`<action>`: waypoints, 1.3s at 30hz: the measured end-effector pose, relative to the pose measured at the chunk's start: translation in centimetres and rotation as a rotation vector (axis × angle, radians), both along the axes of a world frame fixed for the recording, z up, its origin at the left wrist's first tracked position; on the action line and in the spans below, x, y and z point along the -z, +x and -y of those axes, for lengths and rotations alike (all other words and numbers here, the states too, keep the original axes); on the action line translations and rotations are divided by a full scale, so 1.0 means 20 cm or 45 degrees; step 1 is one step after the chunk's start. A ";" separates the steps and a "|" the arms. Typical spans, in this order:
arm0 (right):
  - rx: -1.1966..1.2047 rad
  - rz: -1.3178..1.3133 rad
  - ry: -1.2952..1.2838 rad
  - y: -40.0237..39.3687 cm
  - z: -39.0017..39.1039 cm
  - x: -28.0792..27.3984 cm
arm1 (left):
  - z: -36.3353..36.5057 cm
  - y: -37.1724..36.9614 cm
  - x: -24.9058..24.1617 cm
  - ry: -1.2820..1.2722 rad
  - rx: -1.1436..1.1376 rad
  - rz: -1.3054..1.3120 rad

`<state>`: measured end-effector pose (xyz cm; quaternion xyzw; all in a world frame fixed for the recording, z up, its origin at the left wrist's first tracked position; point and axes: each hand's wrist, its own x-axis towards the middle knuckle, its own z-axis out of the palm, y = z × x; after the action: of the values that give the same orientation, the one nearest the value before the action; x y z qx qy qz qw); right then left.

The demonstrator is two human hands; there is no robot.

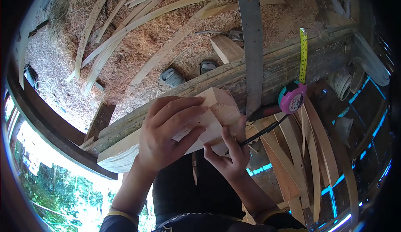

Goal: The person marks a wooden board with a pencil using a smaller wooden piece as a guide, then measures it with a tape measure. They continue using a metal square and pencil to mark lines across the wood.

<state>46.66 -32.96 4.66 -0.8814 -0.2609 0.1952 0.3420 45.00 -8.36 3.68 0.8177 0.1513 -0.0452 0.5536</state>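
My left hand [167, 125] is curled over a pale squared timber [119, 153], fingers on its upper face and thumb on the near side. The timber's end [221, 106] has cut, angled faces and lies close to the worn beam. At the near side of that end, my right hand [232, 154] pinches a slim black pencil or pen [267, 128]. Its long end points up and right; the tip is mostly hidden by my fingers. My right index finger touches or nearly touches the timber.
A flat steel blade [252, 44] with a hole near its end lies across the weathered beam [284, 62]. Right of it is a pink tape measure [292, 98] with yellow tape extended. Thin wood strips [315, 144] lie below; more strips [167, 10] rest on shavings beyond.
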 end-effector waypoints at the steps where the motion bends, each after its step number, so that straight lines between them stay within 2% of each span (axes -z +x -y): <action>1: 0.010 0.006 0.010 0.00 0.00 0.00 | 0.00 0.00 0.00 -0.006 0.002 -0.008; 14: 0.006 0.030 -0.045 -0.01 0.01 -0.01 | 0.00 0.00 0.01 -0.011 0.000 0.005; 39: 0.043 -0.151 0.000 -0.03 0.01 -0.04 | 0.00 0.00 0.02 -0.013 0.021 0.034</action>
<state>46.02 -33.24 5.37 -0.8725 -0.2253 0.2413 0.3602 45.05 -8.40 3.35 0.8167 0.1368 -0.0395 0.5593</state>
